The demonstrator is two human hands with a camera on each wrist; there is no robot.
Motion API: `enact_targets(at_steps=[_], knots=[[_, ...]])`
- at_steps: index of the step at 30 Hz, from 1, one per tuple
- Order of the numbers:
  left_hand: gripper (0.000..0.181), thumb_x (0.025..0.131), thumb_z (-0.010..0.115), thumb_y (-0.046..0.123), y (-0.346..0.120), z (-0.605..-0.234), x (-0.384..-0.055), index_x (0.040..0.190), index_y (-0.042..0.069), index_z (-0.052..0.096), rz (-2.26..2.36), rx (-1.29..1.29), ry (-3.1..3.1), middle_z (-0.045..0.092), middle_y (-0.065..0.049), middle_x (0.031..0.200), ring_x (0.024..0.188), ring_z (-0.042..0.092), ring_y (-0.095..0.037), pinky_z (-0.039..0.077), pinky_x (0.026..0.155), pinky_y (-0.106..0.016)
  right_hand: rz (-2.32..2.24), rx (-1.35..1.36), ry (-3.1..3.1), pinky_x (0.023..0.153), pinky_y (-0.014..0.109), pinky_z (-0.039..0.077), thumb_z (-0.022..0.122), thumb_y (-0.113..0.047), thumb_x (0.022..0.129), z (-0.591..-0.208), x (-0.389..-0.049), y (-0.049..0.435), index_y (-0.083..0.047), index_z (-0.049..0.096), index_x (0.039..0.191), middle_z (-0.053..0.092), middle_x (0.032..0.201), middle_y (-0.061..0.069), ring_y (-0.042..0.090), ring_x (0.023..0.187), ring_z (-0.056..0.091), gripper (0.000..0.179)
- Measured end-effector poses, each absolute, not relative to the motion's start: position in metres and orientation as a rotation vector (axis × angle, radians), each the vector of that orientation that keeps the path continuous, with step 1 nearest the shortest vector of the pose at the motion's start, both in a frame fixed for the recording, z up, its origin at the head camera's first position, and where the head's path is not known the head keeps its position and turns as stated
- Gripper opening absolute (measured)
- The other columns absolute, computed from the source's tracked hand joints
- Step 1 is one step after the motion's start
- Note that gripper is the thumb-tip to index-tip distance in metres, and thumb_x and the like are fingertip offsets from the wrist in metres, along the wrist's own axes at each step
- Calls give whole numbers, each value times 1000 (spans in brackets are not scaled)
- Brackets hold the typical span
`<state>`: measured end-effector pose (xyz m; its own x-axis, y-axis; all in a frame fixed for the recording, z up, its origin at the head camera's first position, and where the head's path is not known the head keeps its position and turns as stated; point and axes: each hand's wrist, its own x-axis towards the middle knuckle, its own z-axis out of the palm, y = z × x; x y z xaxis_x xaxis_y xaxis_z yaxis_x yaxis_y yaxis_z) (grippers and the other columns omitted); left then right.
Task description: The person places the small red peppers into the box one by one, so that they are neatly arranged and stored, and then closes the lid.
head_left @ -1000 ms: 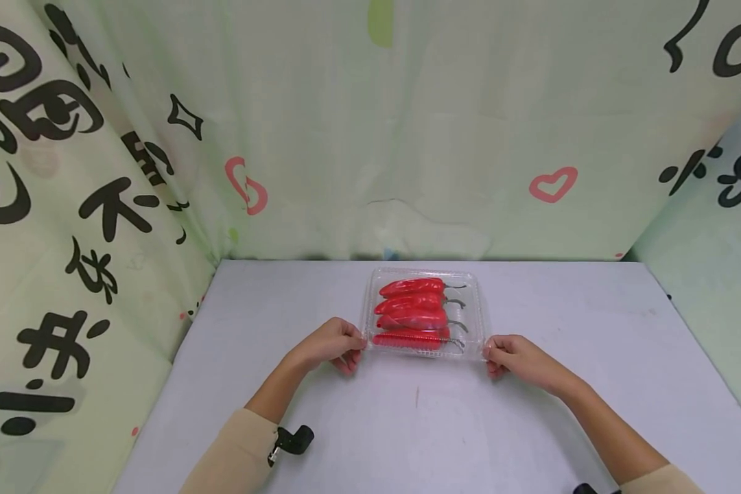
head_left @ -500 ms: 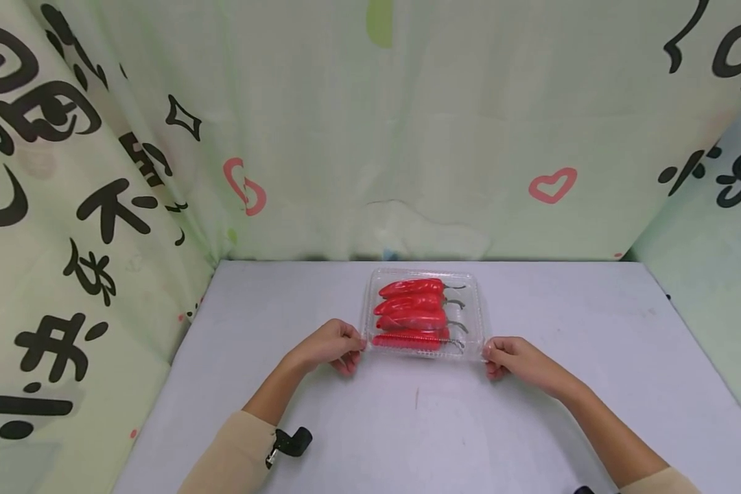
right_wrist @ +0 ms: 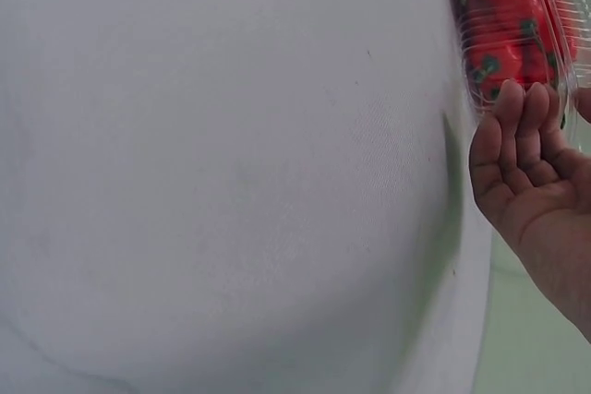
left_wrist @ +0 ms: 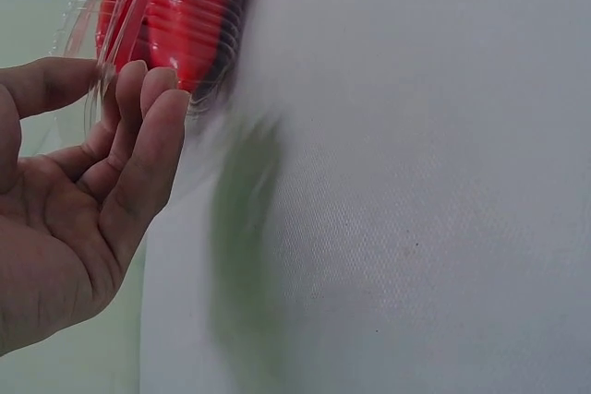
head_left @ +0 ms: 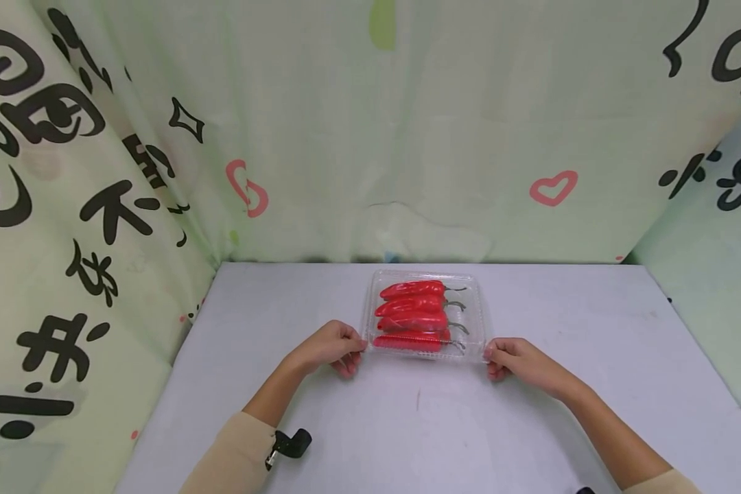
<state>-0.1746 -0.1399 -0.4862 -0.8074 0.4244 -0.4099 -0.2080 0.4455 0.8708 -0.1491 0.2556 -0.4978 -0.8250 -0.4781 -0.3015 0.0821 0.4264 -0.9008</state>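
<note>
A clear plastic clamshell box (head_left: 478, 309) lies on the white table, toward its far edge in the head view. Inside it, several red peppers (head_left: 414, 304) are stacked in a row, their green stems pointing right. My left hand (head_left: 335, 348) pinches the box's near left corner between thumb and fingers. At the near right corner, my right hand (head_left: 512, 358) pinches the rim the same way. The left wrist view shows the left hand (left_wrist: 88, 173) with its thumb and index fingertip meeting on the clear edge. In the right wrist view, the right hand's (right_wrist: 540, 177) thumb is partly cut off.
The white table (head_left: 420, 432) stretches in front of the box and to both sides. Behind it hangs a pale green curtain (head_left: 321, 123) with printed characters and hearts, which also runs along the left and right sides. A black wrist device (head_left: 293, 444) sits at the left sleeve.
</note>
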Motion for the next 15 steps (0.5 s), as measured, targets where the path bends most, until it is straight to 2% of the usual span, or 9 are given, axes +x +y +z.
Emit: enact_targets(at_steps=[4,11,15], knots=[[23,100,66,15,-141,-486,-176,90,-5,67,1383,170,2106,67,-9,72,57,64,-16,63,58,-31,-1389,-325,2181,77,27,61,50,-14,108,-497,-149,257,11,59,103,64,87,8,14,80,65,27],[26,100,65,19,-145,-484,-174,98,-7,68,1369,171,2133,72,-18,84,59,66,-18,64,60,-33,-1364,-347,2219,77,26,60,52,-18,108,-497,-146,262,8,60,103,65,89,10,14,82,65,28],[27,101,65,21,-147,-483,-174,102,-5,68,1357,169,2175,72,-19,90,62,68,-20,64,61,-33,-1340,-393,2309,74,25,57,54,-18,108,-495,-143,268,3,62,101,65,89,10,13,81,63,24]])
